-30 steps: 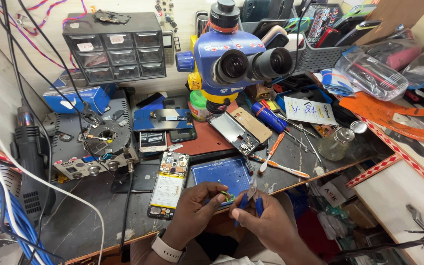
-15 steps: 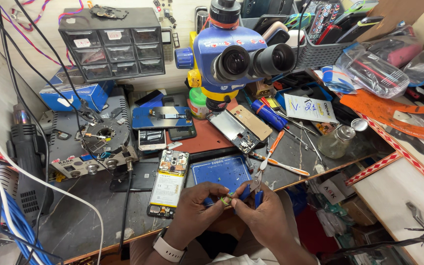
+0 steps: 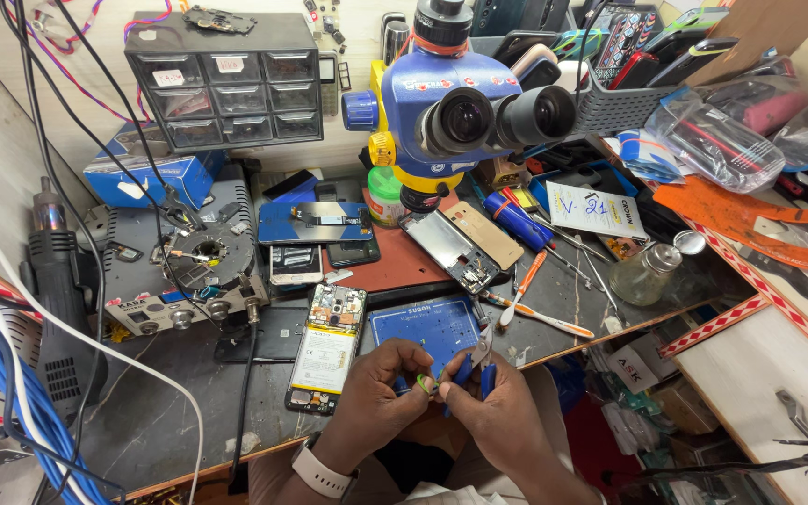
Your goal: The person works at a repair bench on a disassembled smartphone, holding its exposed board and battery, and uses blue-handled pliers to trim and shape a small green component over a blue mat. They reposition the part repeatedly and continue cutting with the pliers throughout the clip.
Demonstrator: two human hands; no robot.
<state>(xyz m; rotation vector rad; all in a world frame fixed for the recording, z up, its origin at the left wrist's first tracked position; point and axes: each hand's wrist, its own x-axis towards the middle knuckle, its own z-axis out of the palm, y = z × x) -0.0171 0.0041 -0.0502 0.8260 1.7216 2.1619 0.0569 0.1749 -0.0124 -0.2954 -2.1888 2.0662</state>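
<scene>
Pliers (image 3: 479,367) with blue handles sit in the right hand (image 3: 497,411), shut around them, at the front edge of the surface (image 3: 170,411). Left hand (image 3: 376,393) pinches a small green piece (image 3: 425,382) just beside the pliers' tips. An open phone (image 3: 326,348) lies left of both hands.

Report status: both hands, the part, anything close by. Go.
Left hand pinches small green part. Right hand grips blue-handled cutters at it. Opened phone lies just left; blue mat behind.

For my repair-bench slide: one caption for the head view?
Left hand pinches a small green part; right hand holds blue-handled pliers below a stereo microscope.
</scene>
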